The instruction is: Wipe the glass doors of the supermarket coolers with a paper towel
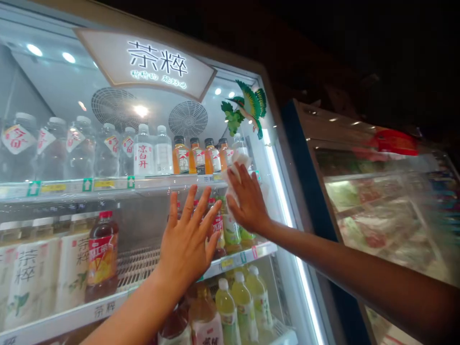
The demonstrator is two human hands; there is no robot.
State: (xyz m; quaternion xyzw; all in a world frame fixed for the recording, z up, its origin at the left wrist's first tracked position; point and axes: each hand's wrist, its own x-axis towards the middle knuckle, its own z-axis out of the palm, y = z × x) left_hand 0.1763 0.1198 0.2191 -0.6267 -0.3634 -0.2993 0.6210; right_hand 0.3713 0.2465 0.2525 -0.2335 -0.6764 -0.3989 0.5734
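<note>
My left hand (187, 235) is spread flat with its fingers apart, palm toward the glass door (138, 203) of a drinks fridge; it holds nothing. My right hand (248, 199), farther right and a little higher, presses a crumpled white cloth (241, 158) to the same glass. Part of the cloth is hidden under the palm, and whether it is fabric or paper I cannot tell. Just right of and above the cloth, a green bird sticker (251, 105) shows on the glass. Behind the glass near the cloth stand orange-coloured bottles (197, 155).
A lit sign (158, 64) spans the fridge top. Clear water bottles (81, 148), a red-capped bottle (104, 254) and yellow-green bottles (242, 302) stand on shelves inside. The fridge's bright right edge (305, 287) borders a second, blurred cooler (381, 206) with a red object (397, 142) on it.
</note>
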